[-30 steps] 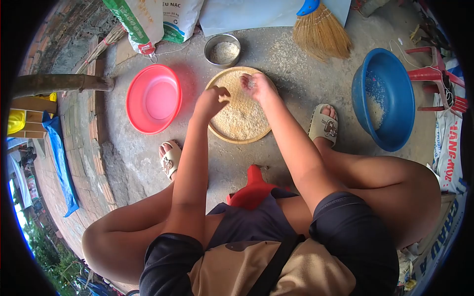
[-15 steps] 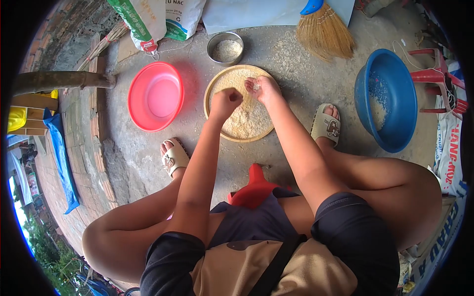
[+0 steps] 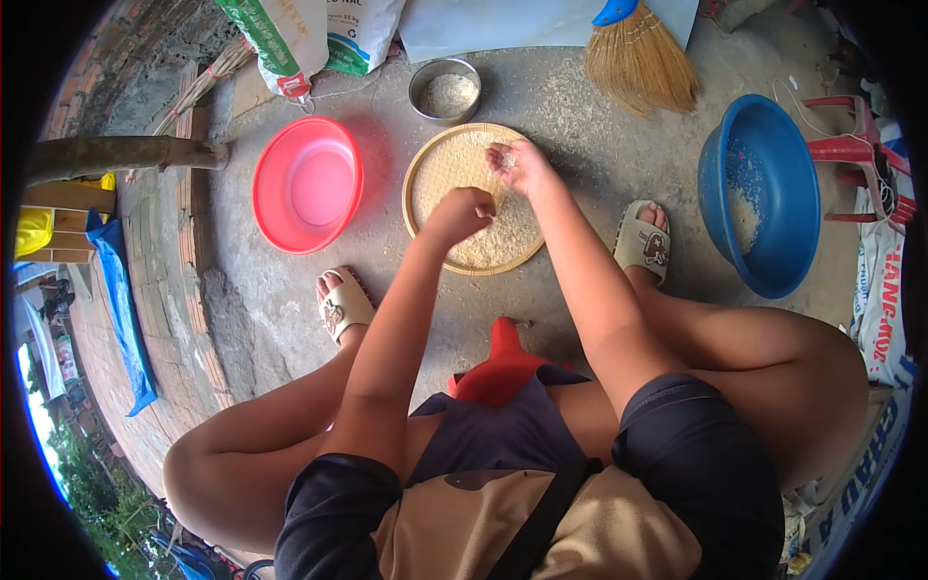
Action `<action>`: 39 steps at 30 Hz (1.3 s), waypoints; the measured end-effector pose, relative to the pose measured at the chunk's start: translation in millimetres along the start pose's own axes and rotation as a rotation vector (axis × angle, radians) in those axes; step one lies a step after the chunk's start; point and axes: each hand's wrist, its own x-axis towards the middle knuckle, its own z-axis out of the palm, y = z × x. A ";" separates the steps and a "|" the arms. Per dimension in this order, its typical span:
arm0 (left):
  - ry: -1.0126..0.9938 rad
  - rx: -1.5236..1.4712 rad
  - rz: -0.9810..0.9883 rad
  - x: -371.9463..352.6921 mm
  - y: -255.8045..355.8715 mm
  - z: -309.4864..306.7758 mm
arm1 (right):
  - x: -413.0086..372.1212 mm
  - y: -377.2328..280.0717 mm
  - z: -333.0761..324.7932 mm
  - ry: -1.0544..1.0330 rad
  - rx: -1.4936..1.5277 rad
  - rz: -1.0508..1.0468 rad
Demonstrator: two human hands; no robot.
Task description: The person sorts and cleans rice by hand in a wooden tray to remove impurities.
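A round woven bamboo tray (image 3: 414, 205) lies on the floor between my feet, with pale rice-like grains (image 3: 498, 244) spread over it. Above its right part, my right hand (image 3: 519, 168) is cupped palm up, holding a few whitish grains. My left hand (image 3: 466, 213) is over the middle of the tray, back upward, with its fingers curled closed. Whatever is in those fingers is hidden from view. Just behind the tray stands a metal bowl (image 3: 416, 92) holding similar grains.
A pink basin (image 3: 261, 193) stands to the left, and a blue basin (image 3: 710, 184) with some grains inside is at the right. A straw broom (image 3: 643, 63) and printed sacks (image 3: 362, 34) are at the back. Scattered grains lie on the concrete floor (image 3: 570, 106).
My left hand has moved right and nearer to my body, over the middle of the tray. My right hand stays cupped in nearly the same spot. The view has shifted slightly.
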 end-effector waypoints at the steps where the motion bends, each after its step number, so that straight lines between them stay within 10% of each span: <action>1: -0.030 0.001 0.018 0.7 2.9 12.1 | -2.3 -2.9 0.1 0.008 0.002 -0.016; 7: 0.046 0.184 0.077 -5.6 24.2 75.8 | -3.1 -5.3 -2.1 -0.007 -0.053 -0.031; 26: 0.686 -0.097 -0.028 28.6 32.4 -0.5 | -13.1 -1.2 -5.3 -0.023 -0.257 0.058; 39: 0.167 0.200 0.151 4.5 29.4 69.6 | -13.6 -35.0 -27.7 -0.086 -0.106 0.002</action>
